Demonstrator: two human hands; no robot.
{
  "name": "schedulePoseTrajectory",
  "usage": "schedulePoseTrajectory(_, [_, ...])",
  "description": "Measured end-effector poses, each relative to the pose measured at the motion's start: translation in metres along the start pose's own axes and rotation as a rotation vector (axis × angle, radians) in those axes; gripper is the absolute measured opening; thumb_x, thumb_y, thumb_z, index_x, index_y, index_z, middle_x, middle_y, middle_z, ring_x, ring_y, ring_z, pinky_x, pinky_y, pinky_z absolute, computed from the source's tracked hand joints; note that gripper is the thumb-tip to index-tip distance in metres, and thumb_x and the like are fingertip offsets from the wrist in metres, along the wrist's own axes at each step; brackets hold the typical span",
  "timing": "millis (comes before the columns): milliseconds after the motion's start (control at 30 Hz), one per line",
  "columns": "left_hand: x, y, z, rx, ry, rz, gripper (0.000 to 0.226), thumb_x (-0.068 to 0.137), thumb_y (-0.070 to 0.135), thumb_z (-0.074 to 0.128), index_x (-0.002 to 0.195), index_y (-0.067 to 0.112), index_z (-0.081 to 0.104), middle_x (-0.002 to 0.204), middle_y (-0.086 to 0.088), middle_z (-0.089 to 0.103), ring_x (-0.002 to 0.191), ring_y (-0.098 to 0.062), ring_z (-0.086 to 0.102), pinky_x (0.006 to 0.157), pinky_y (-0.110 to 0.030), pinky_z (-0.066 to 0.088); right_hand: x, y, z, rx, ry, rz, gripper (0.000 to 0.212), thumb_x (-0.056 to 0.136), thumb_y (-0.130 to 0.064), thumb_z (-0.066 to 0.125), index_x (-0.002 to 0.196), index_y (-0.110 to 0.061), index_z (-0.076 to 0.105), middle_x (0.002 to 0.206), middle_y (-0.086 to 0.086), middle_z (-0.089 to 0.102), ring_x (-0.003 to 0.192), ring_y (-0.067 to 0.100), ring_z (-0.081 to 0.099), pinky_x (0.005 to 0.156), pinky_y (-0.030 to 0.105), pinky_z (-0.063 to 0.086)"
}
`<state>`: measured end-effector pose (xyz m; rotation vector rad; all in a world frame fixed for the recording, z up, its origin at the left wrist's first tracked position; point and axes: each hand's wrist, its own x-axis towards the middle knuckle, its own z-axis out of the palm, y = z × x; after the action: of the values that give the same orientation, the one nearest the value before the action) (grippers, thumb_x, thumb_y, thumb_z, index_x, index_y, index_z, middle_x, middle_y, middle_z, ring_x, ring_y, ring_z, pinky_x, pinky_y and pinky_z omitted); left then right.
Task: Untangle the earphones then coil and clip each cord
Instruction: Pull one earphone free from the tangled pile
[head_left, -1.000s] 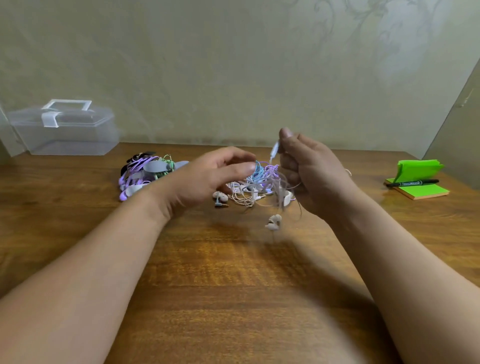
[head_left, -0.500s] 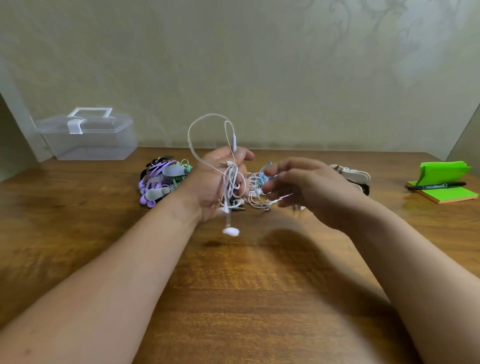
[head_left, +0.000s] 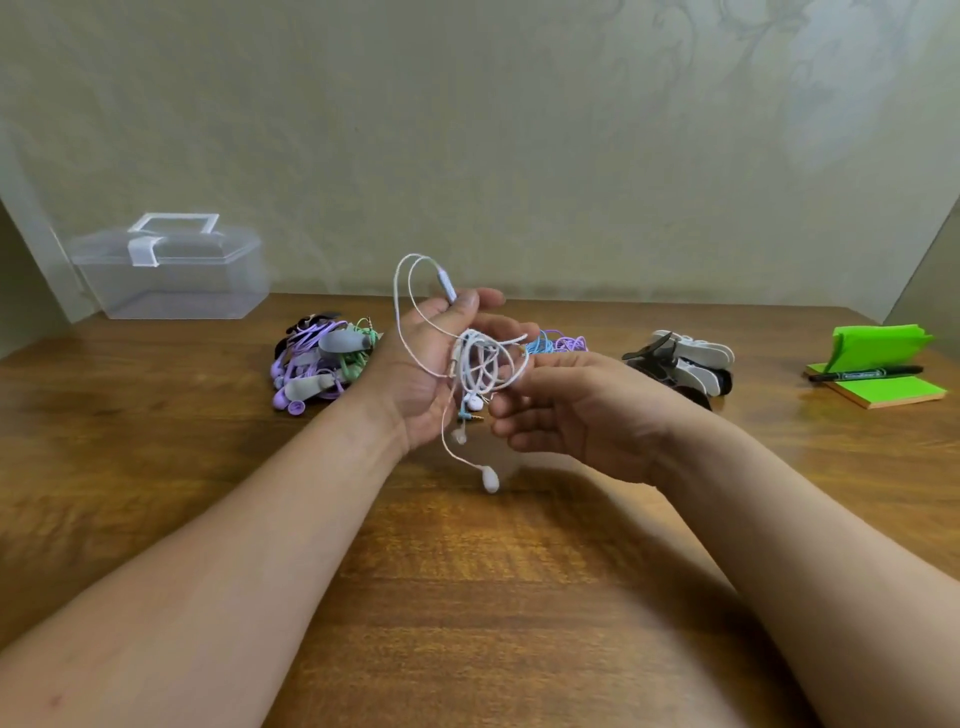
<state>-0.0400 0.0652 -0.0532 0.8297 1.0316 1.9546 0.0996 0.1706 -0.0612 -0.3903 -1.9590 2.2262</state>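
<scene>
**Two hands at one white earphone tangle**

One tangle of white wired earphones (head_left: 483, 369) lies in the upturned palm of the left hand (head_left: 426, 374), raised above the brown wooden table (head_left: 467, 597). The left thumb presses the slim white inline remote (head_left: 447, 283) against the fingers, so this hand is clamped on the cord. Above the grip, two cord loops arch up and over to the left. Below the grip, a white earbud (head_left: 490, 478) hangs on a single strand, just above the table surface. A second earbud (head_left: 459, 436) and a small gold-tipped plug (head_left: 474, 417) dangle nearer the palm.

The right hand (head_left: 582, 415) is immediately right of the grip, palm turned inward, fingers curled toward the tangle. Its fingertips reach the outer loop; whether they pinch the cord cannot be told.

Positions relative to the grip:
- **Left:** a pile of purple and green earphones with grey clips (head_left: 322, 364), resting on the table.
- **Further left and behind:** a clear plastic lidded box (head_left: 171, 275).
- **Directly behind:** a bundle of blue and purple cords (head_left: 558, 344).
- **Right, beyond the right hand:** a heap of black and white clips (head_left: 685, 361).
- **Far right:** a green sticky-note pad (head_left: 883, 389) with a black marker pen (head_left: 867, 373) lying across it.
</scene>
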Motion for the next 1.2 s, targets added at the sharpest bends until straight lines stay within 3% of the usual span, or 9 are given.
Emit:
schedulePoseTrajectory(100, [0.001,0.002,-0.001,-0.064,-0.017,-0.061,0.029,0.111,0.022,0.038,0.121,0.004,0.058,0.106,-0.018,0.075,0.1,-0.03,0.075,0.081,-0.044,0.064,0.003,0.0,-0.002,0.039,0.097,-0.012,0.025,0.104,-0.011,0.046,0.11,-0.003,0.069,0.101,0.016,0.074,0.09,0.024,0.073,0.083,0.036,0.055])
schedulePoseTrajectory(233, [0.0,0.004,-0.001,-0.083,-0.032,-0.095,0.03,0.111,0.024,0.037,0.125,0.006,0.057,0.118,-0.017,0.074,0.113,-0.029,0.072,0.088,-0.042,0.063,0.007,-0.001,0.0,0.092,0.247,-0.021,0.033,0.101,-0.019,0.036,0.107,-0.004,0.065,0.099,0.02,0.074,0.084,0.028,0.074,0.073,0.037,0.056])
schedulePoseTrajectory(400, [0.002,0.001,-0.003,-0.026,-0.013,-0.131,0.032,0.111,0.026,0.038,0.125,0.006,0.058,0.119,-0.018,0.074,0.11,-0.032,0.071,0.093,-0.045,0.057,0.004,-0.001,-0.004,-0.632,0.77,-0.472,0.008,0.101,-0.028,0.059,0.099,-0.021,0.062,0.093,0.001,0.065,0.084,0.015,0.062,0.069,0.03,0.049])
schedulePoseTrajectory(500, [0.001,-0.001,0.001,0.033,0.026,-0.14,0.034,0.11,0.026,0.042,0.126,0.004,0.063,0.112,-0.014,0.077,0.091,-0.028,0.073,0.075,-0.038,0.061,-0.002,-0.006,-0.002,-0.829,0.655,-0.752,0.006,0.101,-0.022,0.067,0.104,-0.024,0.072,0.092,-0.009,0.058,0.085,0.004,0.058,0.069,0.013,0.04])
schedulePoseTrajectory(600, [-0.001,-0.004,0.004,0.113,0.067,-0.127,0.032,0.11,0.024,0.043,0.117,0.006,0.069,0.082,-0.007,0.075,0.065,-0.019,0.07,0.056,-0.025,0.055,0.0,-0.002,0.001,-1.035,0.482,-0.759,0.013,0.099,-0.024,0.072,0.108,-0.03,0.077,0.093,-0.012,0.054,0.085,0.006,0.058,0.071,0.024,0.047])
schedulePoseTrajectory(700, [-0.002,-0.007,0.005,0.152,0.058,-0.133,0.032,0.11,0.025,0.044,0.11,0.008,0.071,0.083,-0.008,0.074,0.069,-0.02,0.07,0.06,-0.028,0.055,0.002,0.004,0.0,-1.205,0.384,-0.71,0.021,0.096,-0.025,0.074,0.112,-0.037,0.077,0.097,-0.016,0.05,0.09,0.007,0.057,0.074,0.037,0.052])
schedulePoseTrajectory(867, [0.001,-0.01,0.001,0.136,0.001,-0.202,0.037,0.11,0.027,0.043,0.127,0.001,0.064,0.092,-0.011,0.073,0.068,-0.022,0.07,0.057,-0.03,0.055,0.003,0.003,-0.002,-1.34,0.383,-0.74,0.014,0.09,-0.02,0.079,0.101,-0.029,0.078,0.096,-0.019,0.045,0.089,0.007,0.049,0.071,0.032,0.045])
schedulePoseTrajectory(1067, [0.004,-0.006,-0.007,0.044,-0.002,-0.144,0.028,0.1,0.009,0.039,0.102,0.006,0.067,0.089,-0.01,0.073,0.081,-0.024,0.07,0.07,-0.032,0.058,0.0,-0.003,-0.005,-1.088,0.446,-0.558,0.008,0.093,-0.021,0.077,0.094,-0.023,0.069,0.087,-0.014,0.063,0.077,0.004,0.058,0.067,0.022,0.044])
schedulePoseTrajectory(1200, [0.003,0.003,-0.012,-0.091,-0.025,-0.076,0.031,0.094,0.017,0.033,0.073,0.012,0.055,0.064,-0.005,0.042,0.075,-0.026,0.057,0.074,-0.035,0.051,-0.005,-0.01,-0.012,-0.638,0.318,-0.42,0.008,0.097,-0.02,0.074,0.095,-0.013,0.071,0.079,-0.005,0.072,0.064,0.003,0.058,0.059,0.018,0.045])
